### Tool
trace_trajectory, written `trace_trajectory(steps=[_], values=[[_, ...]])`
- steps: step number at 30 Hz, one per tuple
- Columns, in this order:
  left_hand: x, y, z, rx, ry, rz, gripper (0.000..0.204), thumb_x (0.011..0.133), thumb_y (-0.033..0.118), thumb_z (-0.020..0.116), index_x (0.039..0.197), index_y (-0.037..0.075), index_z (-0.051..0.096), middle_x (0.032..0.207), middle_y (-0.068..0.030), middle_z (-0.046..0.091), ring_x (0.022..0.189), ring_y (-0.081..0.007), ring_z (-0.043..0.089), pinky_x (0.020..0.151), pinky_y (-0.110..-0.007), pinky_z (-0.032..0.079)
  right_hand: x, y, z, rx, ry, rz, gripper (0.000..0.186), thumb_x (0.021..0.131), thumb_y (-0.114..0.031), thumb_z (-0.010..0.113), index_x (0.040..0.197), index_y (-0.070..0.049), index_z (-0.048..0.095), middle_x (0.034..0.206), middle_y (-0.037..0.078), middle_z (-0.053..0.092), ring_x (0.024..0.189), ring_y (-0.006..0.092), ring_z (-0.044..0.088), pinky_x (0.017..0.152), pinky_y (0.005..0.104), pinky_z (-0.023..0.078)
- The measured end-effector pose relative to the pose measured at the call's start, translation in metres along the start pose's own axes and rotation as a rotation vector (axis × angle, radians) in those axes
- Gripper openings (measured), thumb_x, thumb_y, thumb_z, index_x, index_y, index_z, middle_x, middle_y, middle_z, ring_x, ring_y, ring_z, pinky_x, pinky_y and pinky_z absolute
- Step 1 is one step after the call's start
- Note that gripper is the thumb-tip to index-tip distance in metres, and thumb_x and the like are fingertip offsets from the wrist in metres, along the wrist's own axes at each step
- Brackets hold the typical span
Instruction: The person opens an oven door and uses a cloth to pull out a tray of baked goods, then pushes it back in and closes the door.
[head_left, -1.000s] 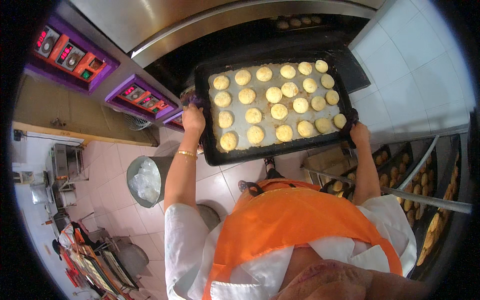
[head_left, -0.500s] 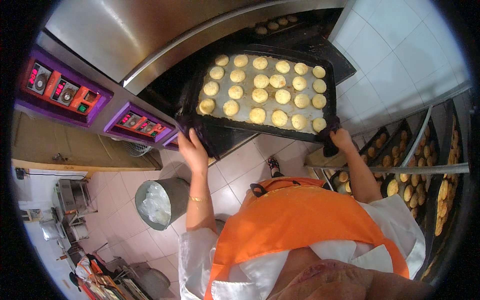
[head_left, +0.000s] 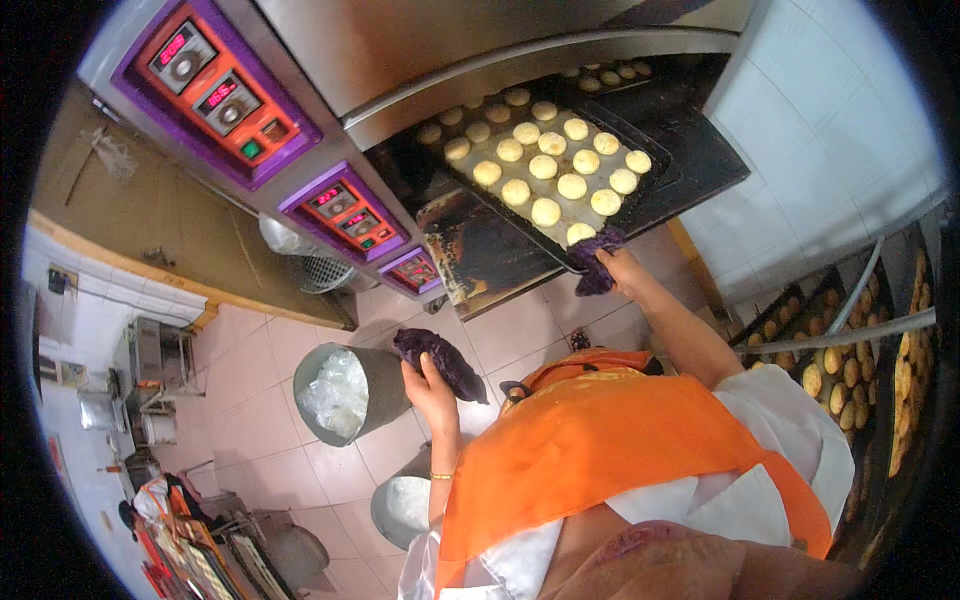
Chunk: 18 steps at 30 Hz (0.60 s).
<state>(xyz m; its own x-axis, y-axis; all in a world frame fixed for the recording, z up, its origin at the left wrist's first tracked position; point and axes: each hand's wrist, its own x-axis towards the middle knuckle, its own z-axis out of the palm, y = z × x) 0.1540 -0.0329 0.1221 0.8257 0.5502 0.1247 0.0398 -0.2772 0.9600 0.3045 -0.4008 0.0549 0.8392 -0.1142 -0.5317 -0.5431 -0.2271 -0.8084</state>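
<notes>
A dark baking tray (head_left: pixel 543 238) carries rows of round, pale golden buns (head_left: pixel 571 186). It sits slantwise on the oven's open ledge, with its far end inside the oven mouth. My right hand (head_left: pixel 628 272) is closed round a dark purple cloth (head_left: pixel 594 265) and grips the tray's near corner through it. Away from the tray, over the floor to the left, my left hand (head_left: pixel 432 393) holds another dark purple cloth (head_left: pixel 445 366), thumb over it. The tray's far edge is shaded by the oven.
The oven's control panels (head_left: pixel 215 95) line its left side. More buns (head_left: pixel 608 75) lie deeper inside. Grey bins (head_left: pixel 375 400) with clear plastic stand at lower left. A rack of bun-filled trays (head_left: pixel 840 375) is at right, beside a tiled wall (head_left: pixel 820 130).
The tray has moved away from me into the oven mouth and turned. My left hand has let go of it and drawn back with its cloth; my right hand still grips it.
</notes>
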Motion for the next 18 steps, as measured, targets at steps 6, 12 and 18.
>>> trace_trajectory(steps=[6, 12, 18], values=[[-0.017, 0.008, -0.045, 0.029, 0.212, -0.173, 0.026, 0.096, 0.017, 0.048, 0.108, -0.005, 0.051, 0.096, -0.0110, 0.059, 0.085, -0.0179, 0.053, 0.079, -0.031, 0.044, 0.091, -0.068, 0.070, 0.228, -0.079, 0.065, 0.035, 0.092, -0.035, 0.053, 0.109, -0.004, 0.053, 0.083, 0.009, 0.057, 0.064, 0.0221, 0.054, 0.044, 0.0353, 0.043], [-0.057, -0.016, -0.061, -0.061, 0.463, -0.177, 0.031, 0.096, 0.018, 0.047, 0.115, -0.007, 0.050, 0.108, -0.0132, 0.057, 0.096, -0.0207, 0.052, 0.088, -0.033, 0.041, 0.177, -0.146, 0.117, 0.286, -0.125, 0.167, 0.029, 0.093, -0.036, 0.052, 0.100, -0.009, 0.044, 0.075, 0.003, 0.035, 0.057, 0.0154, 0.036, 0.041, 0.0287, 0.036], [-0.088, 0.013, -0.025, 0.056, 0.632, -0.274, 0.030, 0.096, 0.019, 0.048, 0.114, -0.006, 0.050, 0.104, -0.0111, 0.057, 0.092, -0.0174, 0.052, 0.084, -0.030, 0.042, 0.289, -0.191, 0.155, 0.261, -0.124, 0.148, 0.031, 0.095, -0.038, 0.049, 0.105, -0.009, 0.043, 0.081, 0.003, 0.037, 0.058, 0.0161, 0.035, 0.043, 0.0277, 0.036]])
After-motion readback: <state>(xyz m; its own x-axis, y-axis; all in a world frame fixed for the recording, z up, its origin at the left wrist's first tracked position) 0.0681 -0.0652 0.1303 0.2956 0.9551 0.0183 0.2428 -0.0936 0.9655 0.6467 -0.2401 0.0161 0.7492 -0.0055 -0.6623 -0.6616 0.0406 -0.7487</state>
